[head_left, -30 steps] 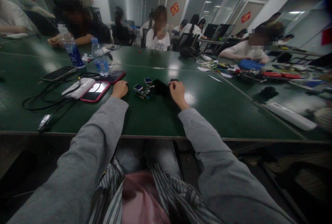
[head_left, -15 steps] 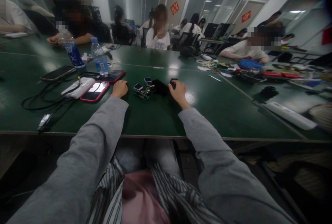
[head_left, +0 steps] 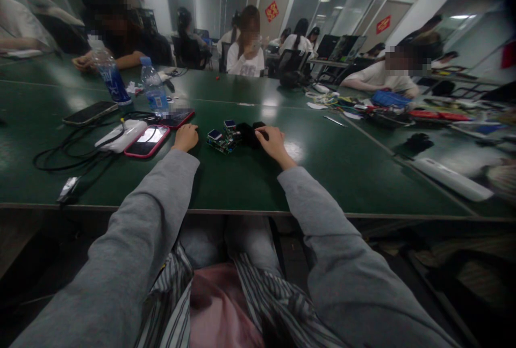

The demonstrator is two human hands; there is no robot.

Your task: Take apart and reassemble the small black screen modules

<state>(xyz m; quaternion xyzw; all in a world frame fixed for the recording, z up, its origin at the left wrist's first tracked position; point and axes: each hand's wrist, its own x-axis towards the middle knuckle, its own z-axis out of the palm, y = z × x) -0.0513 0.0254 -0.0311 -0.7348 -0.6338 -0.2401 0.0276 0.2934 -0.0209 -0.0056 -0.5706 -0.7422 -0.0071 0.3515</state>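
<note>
A long green table (head_left: 363,176) fills a busy workroom, with other people seated along its far side. The person wearing the camera stretches both grey-sleeved arms across it. The right hand (head_left: 274,144) lies on the right end of a soft black object (head_left: 246,134), and the grip is bent down over that edge. Whether the fingers clasp it or only press on it cannot be told. The rest of the black object lies flat on the table to the left of the fingertips. It touches a small cluster of circuit boards (head_left: 222,140) with tiny screens. The left hand (head_left: 186,138) rests on the table just left of those boards. Its grip is curled into a loose fist with nothing seen in it. Beside it lies a pink-cased phone (head_left: 147,141), next to a white power bank (head_left: 121,136).
</note>
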